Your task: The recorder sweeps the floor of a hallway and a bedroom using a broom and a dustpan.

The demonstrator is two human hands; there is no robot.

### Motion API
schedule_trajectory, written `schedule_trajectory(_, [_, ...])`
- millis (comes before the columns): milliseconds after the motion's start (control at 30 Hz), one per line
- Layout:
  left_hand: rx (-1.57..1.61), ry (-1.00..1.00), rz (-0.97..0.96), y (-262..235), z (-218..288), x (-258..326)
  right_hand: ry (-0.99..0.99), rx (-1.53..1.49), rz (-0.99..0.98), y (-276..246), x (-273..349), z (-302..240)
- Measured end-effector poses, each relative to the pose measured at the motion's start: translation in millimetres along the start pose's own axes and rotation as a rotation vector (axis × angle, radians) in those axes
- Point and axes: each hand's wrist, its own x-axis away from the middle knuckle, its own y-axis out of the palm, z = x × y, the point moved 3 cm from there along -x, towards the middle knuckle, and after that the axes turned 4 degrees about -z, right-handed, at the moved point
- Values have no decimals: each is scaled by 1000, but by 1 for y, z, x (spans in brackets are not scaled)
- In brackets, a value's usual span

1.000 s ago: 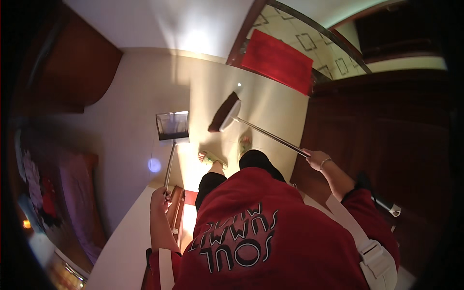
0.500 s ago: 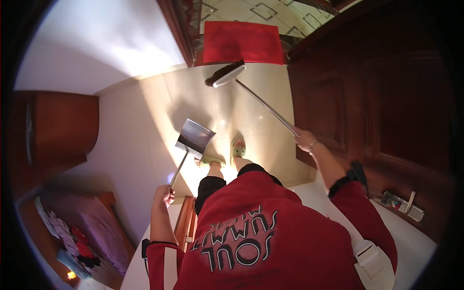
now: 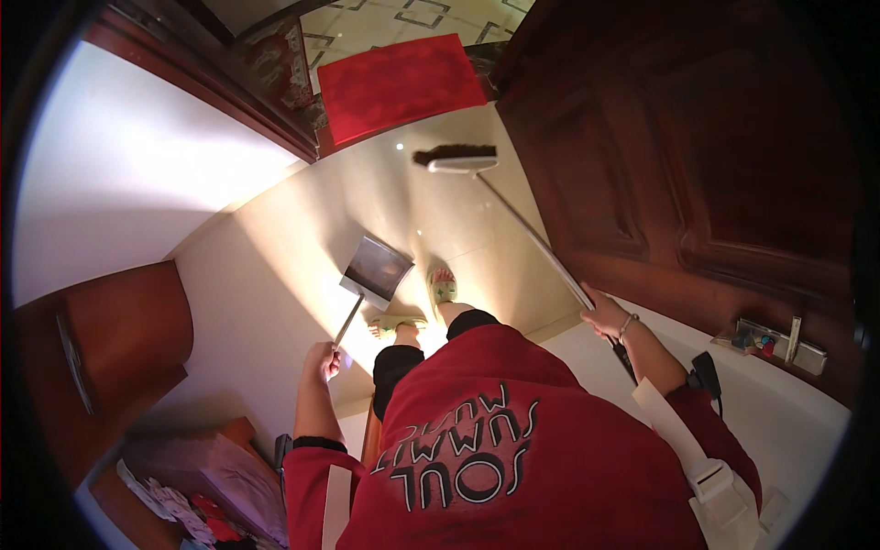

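Note:
My left hand (image 3: 323, 359) is closed round the thin handle of a metal dustpan (image 3: 378, 267). Its grey pan lies in front of my left foot, tilted a little to the right. In my right hand (image 3: 604, 315) is the long metal pole of a broom (image 3: 532, 229), gripped with the black end sticking out behind the hand. The broom's white head with dark bristles (image 3: 464, 158) is farther off, between the red mat (image 3: 403, 87) and the dustpan. Whether the bristles touch the floor I cannot tell.
A dark wooden door (image 3: 678, 165) stands on the right, and a white wall (image 3: 156, 156) on the left. Nearer on the left are a wooden cabinet (image 3: 128, 330) and clothes (image 3: 197, 513). My slippered feet (image 3: 442, 286) stand on pale tiles. A patterned floor (image 3: 394, 23) lies past the doorway.
The view has turned to the right. The broom head has swung rightward from the mat's edge and levelled out, and my right hand has come nearer my body. Both tools are still held.

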Motion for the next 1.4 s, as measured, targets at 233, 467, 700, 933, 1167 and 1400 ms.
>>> schedule_trajectory(233, [-123,-6,114,15,59,9,51,-213,-70,30,-51,10])
schedule_trajectory(467, [-198,42,43,-4,71,-3,103,-184,-535,111,46,-39])
schedule_trajectory(700, [-230,107,-10,-12,65,6,117,-219,-447,120,94,-65])
schedule_trajectory(933, [-209,221,-92,-9,66,2,4,-92,-163,127,17,-55])
schedule_trajectory(1167, [-155,195,-70,-25,54,-4,17,47,-471,181,96,-89])
schedule_trajectory(1400, [-119,144,-129,-41,26,-17,19,147,-426,180,145,-107])
